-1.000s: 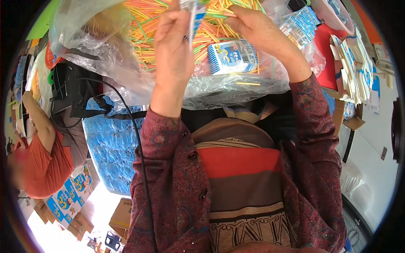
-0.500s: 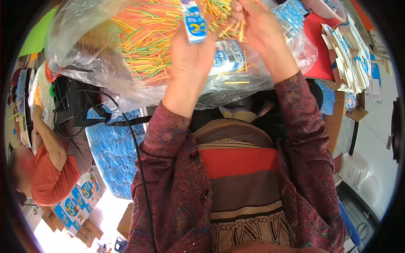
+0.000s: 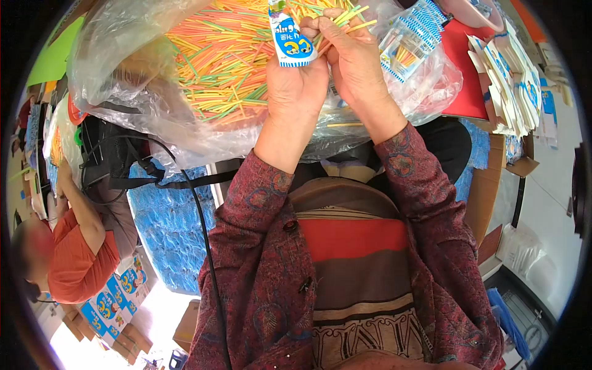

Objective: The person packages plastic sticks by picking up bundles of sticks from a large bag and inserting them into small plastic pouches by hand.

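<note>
My left hand (image 3: 297,86) is closed around a small blue-and-white printed packet (image 3: 292,46), held upright over the pile. Close against it, my right hand (image 3: 357,65) pinches several thin coloured sticks (image 3: 354,21), yellow, green and orange, whose ends poke out past the fingers. Their other ends lie near the packet's side; whether they touch it I cannot tell. Beneath both hands spreads a heap of the same thin sticks (image 3: 228,55) in a large clear plastic bag (image 3: 129,123). Right of my right hand lie blue-striped packets (image 3: 407,46), one showing sticks inside.
Folded printed cartons (image 3: 505,83) stand on a red surface (image 3: 462,61) at the right, near a pink basin (image 3: 472,12). Blue packets fill a tray (image 3: 166,222) at lower left. A black cable (image 3: 200,228) runs down by my left arm. Another person in orange (image 3: 83,259) sits at left.
My right hand has moved left and down, bringing the sticks beside the packet. My left hand has shifted slightly right. The packet lying between my hands is now mostly hidden.
</note>
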Available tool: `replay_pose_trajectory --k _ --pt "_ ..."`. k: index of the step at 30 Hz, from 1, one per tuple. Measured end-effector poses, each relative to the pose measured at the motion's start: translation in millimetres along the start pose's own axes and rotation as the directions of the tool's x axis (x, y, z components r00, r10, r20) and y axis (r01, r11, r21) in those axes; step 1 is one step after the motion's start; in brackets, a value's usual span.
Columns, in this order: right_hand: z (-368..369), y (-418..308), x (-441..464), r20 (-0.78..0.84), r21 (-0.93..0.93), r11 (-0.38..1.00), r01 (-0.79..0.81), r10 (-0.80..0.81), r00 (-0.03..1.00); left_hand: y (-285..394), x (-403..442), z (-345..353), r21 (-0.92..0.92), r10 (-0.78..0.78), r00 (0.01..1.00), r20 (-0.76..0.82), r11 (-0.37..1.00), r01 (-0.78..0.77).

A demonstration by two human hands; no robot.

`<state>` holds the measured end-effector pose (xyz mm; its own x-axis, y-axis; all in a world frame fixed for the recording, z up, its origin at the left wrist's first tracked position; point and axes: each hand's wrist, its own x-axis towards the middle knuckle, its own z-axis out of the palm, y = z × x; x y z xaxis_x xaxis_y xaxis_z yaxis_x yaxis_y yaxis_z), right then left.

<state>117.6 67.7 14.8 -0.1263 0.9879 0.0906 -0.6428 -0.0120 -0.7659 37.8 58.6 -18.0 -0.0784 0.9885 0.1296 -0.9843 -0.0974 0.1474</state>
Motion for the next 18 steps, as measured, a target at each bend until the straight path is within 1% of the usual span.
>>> replay_pose_trajectory --k 3,6,7,8,11,12,14,15,16,18 --pt "-2.4 1.8 -1.9 -0.012 -0.023 0.999 0.034 -0.034 0.999 7.6 -2.8 18.3 0.188 0.067 0.987 -0.145 0.981 -0.039" --pt "-7.2 3.4 -4.1 0.069 -0.195 0.981 0.006 0.007 0.998 6.0 -3.9 16.0 0.156 0.061 0.986 -0.154 0.987 -0.037" --pt "-9.5 6.3 -5.1 0.067 -0.194 0.981 0.006 0.007 0.998 5.2 -4.8 14.7 0.140 0.057 0.986 -0.158 0.990 -0.034" --pt "-12.3 10.1 -5.2 0.054 -0.177 0.984 0.011 -0.001 0.999 5.3 -4.9 13.0 0.140 0.055 0.986 -0.157 0.990 -0.033" --pt "-16.3 13.3 -4.5 0.029 -0.146 0.989 0.023 -0.018 0.999 8.4 -3.5 5.0 0.120 -0.021 0.996 -0.092 0.992 0.032" --pt "-16.7 10.9 -4.8 0.012 -0.097 0.995 0.016 -0.015 1.000 9.7 -3.9 8.9 0.121 -0.020 0.996 -0.091 0.992 0.031" --pt "-19.5 3.2 -4.9 -0.023 0.003 1.000 0.006 -0.006 1.000 12.0 -6.8 16.7 0.189 0.013 0.992 -0.124 0.982 0.010" --pt "-24.8 -4.6 -4.1 -0.025 0.004 1.000 0.009 -0.009 1.000 12.6 -8.5 19.8 0.223 0.028 0.990 -0.139 0.975 0.003" --pt "-33.1 -16.5 -2.6 0.022 0.066 0.998 0.002 -0.003 1.000 14.9 -10.1 19.4 0.224 0.025 0.990 -0.136 0.975 0.006" --pt "-39.2 -37.3 -0.2 0.113 0.186 0.982 -0.021 0.000 0.994 24.9 -15.0 15.3 0.477 0.077 0.996 -0.051 0.878 -0.043"
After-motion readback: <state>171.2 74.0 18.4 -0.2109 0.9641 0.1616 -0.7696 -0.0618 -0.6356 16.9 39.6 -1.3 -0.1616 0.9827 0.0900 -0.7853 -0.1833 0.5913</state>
